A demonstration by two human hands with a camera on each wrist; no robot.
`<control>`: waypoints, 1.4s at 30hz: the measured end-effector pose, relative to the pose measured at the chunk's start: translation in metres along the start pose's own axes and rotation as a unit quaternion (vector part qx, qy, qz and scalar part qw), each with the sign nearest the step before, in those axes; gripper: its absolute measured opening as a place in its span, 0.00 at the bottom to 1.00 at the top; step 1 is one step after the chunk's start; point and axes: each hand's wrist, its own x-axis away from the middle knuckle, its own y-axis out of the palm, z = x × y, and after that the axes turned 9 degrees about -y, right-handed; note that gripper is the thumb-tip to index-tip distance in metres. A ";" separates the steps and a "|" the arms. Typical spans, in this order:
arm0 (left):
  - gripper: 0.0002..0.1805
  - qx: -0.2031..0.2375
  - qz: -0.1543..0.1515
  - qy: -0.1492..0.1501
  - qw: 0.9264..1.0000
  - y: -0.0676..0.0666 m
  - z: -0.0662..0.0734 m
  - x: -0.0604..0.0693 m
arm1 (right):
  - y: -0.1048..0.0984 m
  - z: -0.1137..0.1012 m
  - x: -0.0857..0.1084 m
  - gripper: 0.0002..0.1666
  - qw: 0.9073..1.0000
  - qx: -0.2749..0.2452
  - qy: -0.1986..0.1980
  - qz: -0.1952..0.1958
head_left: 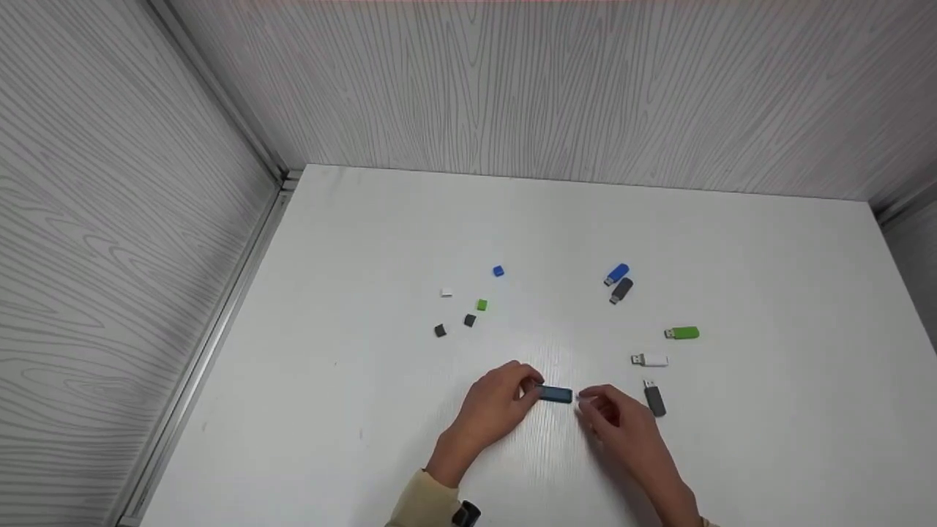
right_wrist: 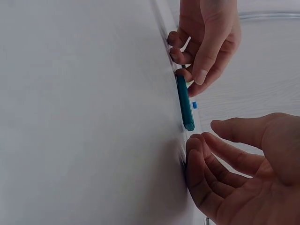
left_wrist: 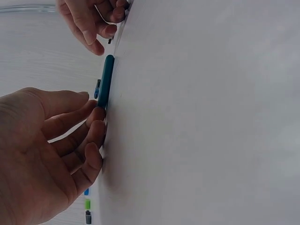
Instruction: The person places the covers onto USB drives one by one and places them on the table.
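Note:
In the head view a dark teal USB stick (head_left: 556, 394) lies on the white table, pointing left to right between the hands. My left hand (head_left: 501, 399) pinches its left end between thumb and fingers, covering that end. Past the other end, my right hand (head_left: 622, 424) hovers low with thumb and fingers loosely bent. The right wrist view shows a gap between the right thumb and fingers (right_wrist: 197, 154), and the teal stick (right_wrist: 185, 103) stays apart from them. A small pale spot by the right fingertips is too small to identify.
Uncapped USB sticks lie to the right: blue (head_left: 617, 274), grey (head_left: 621, 290), green (head_left: 684, 333), white (head_left: 654, 360) and another grey (head_left: 655, 400). Small caps lie left of centre: blue (head_left: 498, 271), white (head_left: 446, 293), green (head_left: 482, 304), dark (head_left: 470, 320) and dark (head_left: 440, 331). Panels border the table.

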 end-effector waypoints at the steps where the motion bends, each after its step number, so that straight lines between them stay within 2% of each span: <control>1: 0.09 0.001 0.000 0.000 1.000 0.000 0.000 0.000 | 0.000 0.000 0.000 0.11 1.000 0.002 0.001 0.002; 9: 0.09 0.012 -0.002 -0.001 1.000 -0.001 0.000 0.001 | -0.005 0.001 0.004 0.13 1.000 0.021 0.021 0.009; 18: 0.09 0.017 -0.006 -0.003 1.000 -0.001 0.000 0.002 | -0.016 0.001 0.012 0.13 0.997 0.054 0.033 0.043; 28: 0.08 0.022 -0.012 -0.014 1.000 -0.001 0.000 0.002 | -0.028 0.010 0.015 0.16 0.994 0.066 0.041 0.073; 42: 0.09 0.017 -0.015 -0.013 1.000 -0.002 0.001 0.002 | -0.046 0.022 0.015 0.19 0.988 0.109 0.055 0.099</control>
